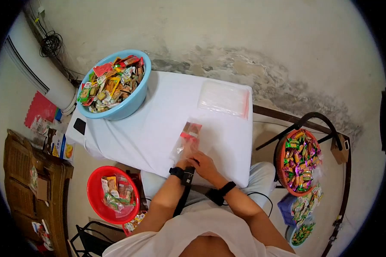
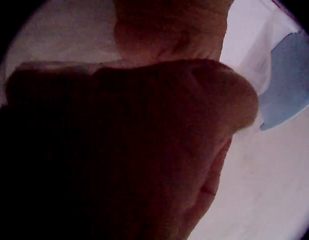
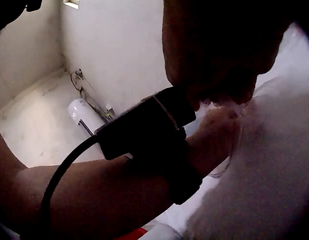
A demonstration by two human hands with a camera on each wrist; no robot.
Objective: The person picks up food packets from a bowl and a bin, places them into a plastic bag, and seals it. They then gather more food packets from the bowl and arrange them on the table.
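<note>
A clear plastic bag [image 1: 178,147] lies over the white table, with red packets [image 1: 192,130] at its far end. My left hand [image 1: 188,150] is inside the bag, close behind the packets; whether its fingers hold them is hidden. Across the left wrist, my right hand [image 1: 205,166] pinches the bag's near edge with curled fingers. In the right wrist view the right hand [image 3: 219,50] is dark and hangs just above the left hand [image 3: 214,125], which has clear film around it. A large dark hand shape fills the left wrist view, blurring the detail.
On the white table [image 1: 124,137] stand a blue basin [image 1: 135,100] of mixed packets at the back left and a stack of clear bags [image 1: 224,99] at the back right. A red basin [image 1: 94,201] is low on the left; a basket [image 1: 280,165] of wrapped sweets is on the right.
</note>
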